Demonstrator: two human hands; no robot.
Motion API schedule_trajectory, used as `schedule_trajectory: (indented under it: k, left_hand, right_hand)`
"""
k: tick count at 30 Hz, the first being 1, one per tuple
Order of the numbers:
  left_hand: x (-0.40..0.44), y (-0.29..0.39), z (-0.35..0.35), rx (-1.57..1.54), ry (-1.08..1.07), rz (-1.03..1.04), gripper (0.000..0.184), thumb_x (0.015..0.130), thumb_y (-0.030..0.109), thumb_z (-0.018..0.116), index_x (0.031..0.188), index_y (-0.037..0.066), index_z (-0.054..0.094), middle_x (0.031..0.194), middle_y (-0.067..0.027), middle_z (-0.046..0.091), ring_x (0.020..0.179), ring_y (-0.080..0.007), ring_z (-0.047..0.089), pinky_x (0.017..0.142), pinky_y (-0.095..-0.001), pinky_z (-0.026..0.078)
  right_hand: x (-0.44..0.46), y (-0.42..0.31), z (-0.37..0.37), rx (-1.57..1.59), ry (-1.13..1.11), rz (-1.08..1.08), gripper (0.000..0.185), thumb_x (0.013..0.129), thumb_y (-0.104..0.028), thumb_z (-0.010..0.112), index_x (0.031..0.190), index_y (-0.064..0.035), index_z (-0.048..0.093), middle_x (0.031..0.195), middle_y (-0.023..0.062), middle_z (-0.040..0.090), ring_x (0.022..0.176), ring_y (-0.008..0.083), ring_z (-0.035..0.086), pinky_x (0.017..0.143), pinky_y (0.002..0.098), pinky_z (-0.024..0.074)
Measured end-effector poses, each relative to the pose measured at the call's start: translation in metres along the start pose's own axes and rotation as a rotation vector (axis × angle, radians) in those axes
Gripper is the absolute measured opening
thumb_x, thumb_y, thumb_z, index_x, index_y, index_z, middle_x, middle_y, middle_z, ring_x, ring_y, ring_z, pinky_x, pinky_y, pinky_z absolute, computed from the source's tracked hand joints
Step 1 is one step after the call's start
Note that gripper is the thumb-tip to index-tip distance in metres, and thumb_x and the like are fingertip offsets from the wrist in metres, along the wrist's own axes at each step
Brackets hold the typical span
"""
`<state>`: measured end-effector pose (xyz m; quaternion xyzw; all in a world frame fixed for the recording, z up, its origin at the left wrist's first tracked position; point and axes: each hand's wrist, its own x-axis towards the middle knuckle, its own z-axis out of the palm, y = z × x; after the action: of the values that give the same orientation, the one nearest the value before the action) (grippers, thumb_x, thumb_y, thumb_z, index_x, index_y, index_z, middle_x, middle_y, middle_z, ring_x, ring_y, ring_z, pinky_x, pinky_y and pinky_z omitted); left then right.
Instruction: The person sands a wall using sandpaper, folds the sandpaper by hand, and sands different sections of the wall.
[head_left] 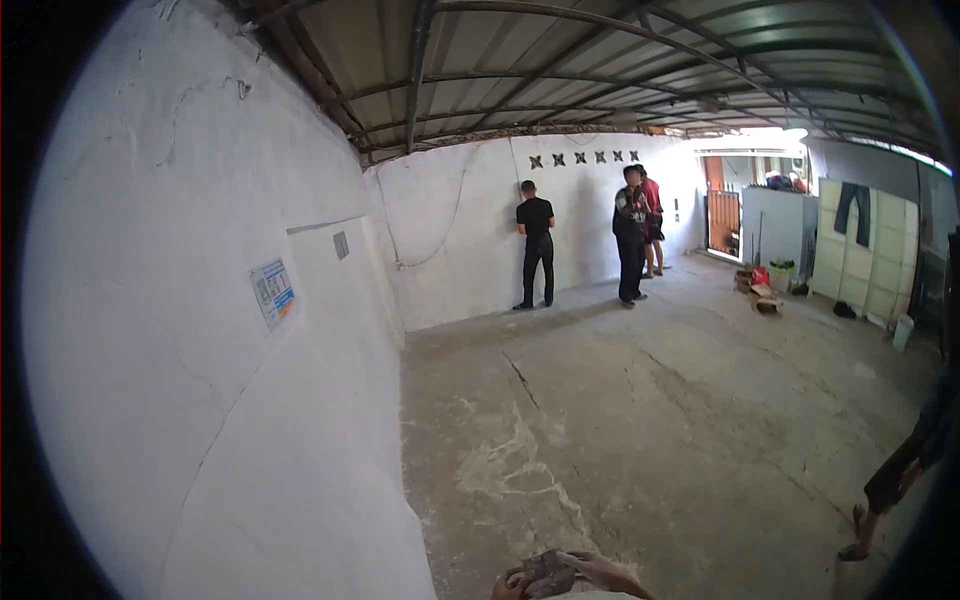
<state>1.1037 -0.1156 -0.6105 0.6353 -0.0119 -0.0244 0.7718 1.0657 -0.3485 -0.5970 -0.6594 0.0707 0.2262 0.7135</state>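
Note:
At the bottom edge of the view, my left hand point(510, 582) has its fingers curled against a crumpled brownish-grey cloth point(546, 576). My right hand point(600, 572) lies over the right side of the same cloth, its fingers on it. Both hands are close together, low in front of my body, and partly cut off by the frame. The white wall point(230, 440) rises to their left, and the cracked concrete floor point(520, 450) spreads out beyond them.
A person in black point(535, 230) faces the far wall; more people point(630, 235) stand to the right. Another person's legs point(885, 495) show at the right edge. Bags and boxes point(762, 295), a white bucket point(903, 332) and a pale panel point(865, 250) stand at the far right.

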Motion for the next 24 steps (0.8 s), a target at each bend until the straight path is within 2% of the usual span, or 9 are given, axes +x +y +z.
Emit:
schedule_trajectory:
  k: [1,2,4,5,9,11,14,18,24]
  left_hand:
    - [0.018,0.001,0.011,-0.018,0.004,0.007,0.033,0.095,0.028,0.069,0.114,0.001,0.064,0.1,-0.0099,0.07,0.082,-0.0154,0.066,0.07,-0.0299,0.056]
    - [0.039,0.004,0.018,-0.031,0.012,0.022,0.033,0.095,0.027,0.069,0.114,0.001,0.064,0.1,-0.01,0.07,0.082,-0.0155,0.066,0.07,-0.0299,0.056]
    - [0.081,0.017,0.013,-0.031,0.033,0.055,0.034,0.095,0.027,0.069,0.115,0.001,0.064,0.1,-0.0103,0.07,0.083,-0.0156,0.066,0.069,-0.0301,0.056]
    - [0.101,0.024,0.008,-0.025,0.041,0.07,0.034,0.095,0.027,0.069,0.115,0.001,0.063,0.101,-0.0104,0.07,0.083,-0.0157,0.066,0.069,-0.0302,0.056]
    - [0.176,0.038,-0.009,-0.028,0.041,0.098,0.034,0.095,0.027,0.07,0.116,0.001,0.062,0.101,-0.011,0.07,0.084,-0.0159,0.067,0.069,-0.0305,0.056]
    - [0.213,0.035,-0.018,-0.046,0.049,0.096,0.035,0.094,0.027,0.07,0.116,0.001,0.062,0.102,-0.0112,0.07,0.084,-0.0161,0.067,0.068,-0.0306,0.056]
    - [0.232,0.021,-0.053,-0.07,0.108,0.046,0.035,0.094,0.027,0.07,0.117,0.001,0.061,0.102,-0.0117,0.07,0.084,-0.0163,0.067,0.068,-0.0309,0.057]
    - [0.32,0.052,-0.072,-0.141,0.124,0.082,0.036,0.094,0.026,0.07,0.118,0.001,0.06,0.103,-0.0122,0.07,0.085,-0.0165,0.068,0.067,-0.0312,0.057]
    - [0.355,0.062,-0.14,-0.195,0.281,0.018,0.037,0.094,0.026,0.07,0.119,0.001,0.059,0.104,-0.013,0.07,0.086,-0.0169,0.068,0.067,-0.0316,0.057]
  right_hand:
    - [0.008,-0.019,-0.006,0.142,-0.049,0.076,0.051,0.096,-0.047,0.062,0.129,-0.0067,0.064,0.119,0.0033,0.066,0.102,0.0117,0.061,0.086,0.0313,0.049]
    - [0.022,-0.03,-0.012,0.121,-0.057,0.066,0.051,0.096,-0.047,0.062,0.129,-0.0067,0.064,0.119,0.0033,0.066,0.102,0.0117,0.061,0.086,0.0313,0.049]
    - [0.064,-0.035,-0.011,-0.129,0.015,0.08,0.048,0.098,-0.043,0.06,0.131,-0.0069,0.061,0.114,0.0008,0.066,0.103,0.0137,0.061,0.089,0.0335,0.0485]
    - [0.129,0.005,-0.012,-0.134,0.0,0.061,0.048,0.098,-0.043,0.06,0.131,-0.0069,0.061,0.114,0.0008,0.066,0.103,0.0137,0.061,0.089,0.0335,0.0485]
    - [0.333,0.111,0.021,-0.464,-0.072,-0.055,0.073,0.094,-0.067,0.036,0.146,-0.0168,0.044,0.145,0.0122,0.038,0.134,0.0322,0.032,0.109,0.0507,0.0266]
    - [0.396,0.109,0.056,-0.641,-0.107,-0.092,0.086,0.091,-0.079,0.024,0.154,-0.0219,0.036,0.161,0.0176,0.023,0.149,0.0412,0.017,0.119,0.0591,0.0155]
    - [0.431,0.129,0.063,-0.54,-0.174,-0.057,0.081,0.092,-0.075,0.027,0.152,-0.0205,0.038,0.156,0.0162,0.028,0.144,0.0389,0.022,0.116,0.0568,0.0191]
    - [0.522,0.034,0.051,-0.377,-0.194,-0.097,0.072,0.094,-0.067,0.034,0.147,-0.0178,0.043,0.147,0.0133,0.036,0.134,0.0343,0.031,0.109,0.0523,0.0262]
    - [0.558,-0.033,0.118,-0.07,-0.338,-0.004,0.059,0.097,-0.055,0.044,0.139,-0.0138,0.05,0.132,0.0089,0.049,0.12,0.0272,0.045,0.099,0.0455,0.0368]
